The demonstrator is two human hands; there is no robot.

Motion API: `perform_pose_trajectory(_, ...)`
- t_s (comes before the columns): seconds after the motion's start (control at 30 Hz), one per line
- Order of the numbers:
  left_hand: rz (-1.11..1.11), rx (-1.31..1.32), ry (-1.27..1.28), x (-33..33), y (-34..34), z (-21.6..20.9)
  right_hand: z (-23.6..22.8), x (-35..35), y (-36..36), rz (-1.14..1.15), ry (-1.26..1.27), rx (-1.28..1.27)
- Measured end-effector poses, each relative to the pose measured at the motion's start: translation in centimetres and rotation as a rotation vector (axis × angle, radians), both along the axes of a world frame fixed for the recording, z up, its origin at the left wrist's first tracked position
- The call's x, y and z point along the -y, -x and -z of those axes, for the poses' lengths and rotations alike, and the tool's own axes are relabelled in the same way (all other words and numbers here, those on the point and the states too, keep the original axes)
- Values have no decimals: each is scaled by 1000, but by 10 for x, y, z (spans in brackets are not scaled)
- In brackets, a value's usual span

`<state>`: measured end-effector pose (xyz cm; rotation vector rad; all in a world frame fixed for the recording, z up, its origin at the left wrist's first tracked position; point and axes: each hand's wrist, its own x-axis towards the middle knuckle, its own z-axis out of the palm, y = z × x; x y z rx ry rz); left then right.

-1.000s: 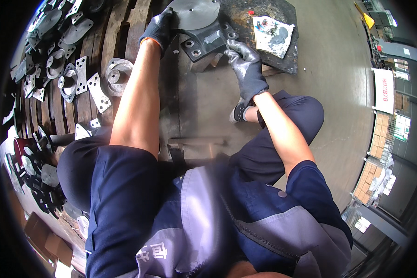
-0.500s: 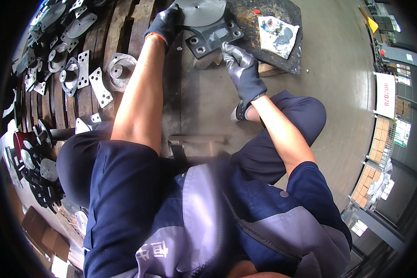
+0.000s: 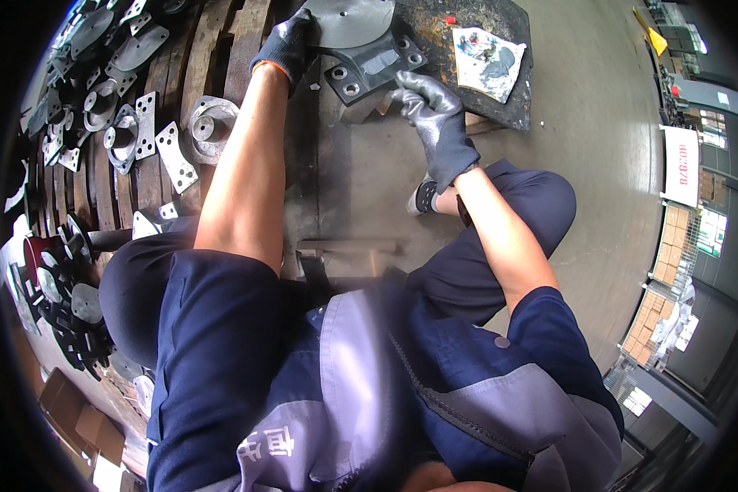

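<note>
A dark grey metal bracket (image 3: pixel 369 61) lies at the near edge of a stained dark work board (image 3: pixel 504 25). It has a smooth round plate and a flange with several holes; a lighter grey patch marks its middle. My left hand (image 3: pixel 291 43), in a dark glove, is closed on the left edge of the round plate. Just right of the flange, apart from it, is my gloved right hand (image 3: pixel 436 123), with grey smears on the glove. Its fingers are curled and bunched toward the bracket. Whatever they hold, if anything, is too small to make out.
A white sheet (image 3: pixel 488 66) with dark smears lies on the board, beside a small red piece (image 3: pixel 451 20). Wooden pallets (image 3: pixel 184 82) at left carry many metal plates and a round flanged part (image 3: pixel 213 129). An open cardboard box (image 3: pixel 78 422) sits lower left.
My right hand has drawn back slightly right from the flange, and its fingers have shifted. My left hand keeps its hold on the bracket. The whole view has shifted a little.
</note>
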<state>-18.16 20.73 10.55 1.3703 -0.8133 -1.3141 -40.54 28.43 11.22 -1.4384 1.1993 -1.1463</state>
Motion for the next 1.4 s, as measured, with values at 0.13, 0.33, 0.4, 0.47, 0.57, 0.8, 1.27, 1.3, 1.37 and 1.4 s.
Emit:
perform_pose_trajectory(0.13, 67, 224, 235, 13, -17, 34, 10, 16, 8, 32, 225, -177)
perform_pose_trajectory(0.33, -14, -42, 1, 3, 0, 0, 4, 8, 13, 157, 333, -513)
perform_pose_trajectory(0.4, -60, -158, -59, 2, 2, -5, 8, 8, 18, 168, 401, -551)
perform_pose_trajectory(0.47, -53, -136, -64, 3, 2, -4, 8, 7, 22, 164, 445, -491)
perform_pose_trajectory(0.57, 15, -39, -66, 5, -6, 8, 5, 1, 17, 138, 124, -171)
perform_pose_trajectory(0.8, 106, 537, 303, 16, -18, 38, 1, 5, 7, 101, -23, -78)
perform_pose_trajectory(1.27, 50, 95, -18, 12, -12, 22, 4, 4, -1, 34, 360, -414)
perform_pose_trajectory(1.3, 45, 98, 29, 13, -14, 28, 4, 4, -4, 32, 398, -410)
perform_pose_trajectory(1.37, 24, 16, 7, 8, -8, 17, 4, 3, -4, 30, 439, -411)
perform_pose_trajectory(1.4, 1, -64, -62, 6, -4, 10, 3, 1, -4, 25, 443, -410)
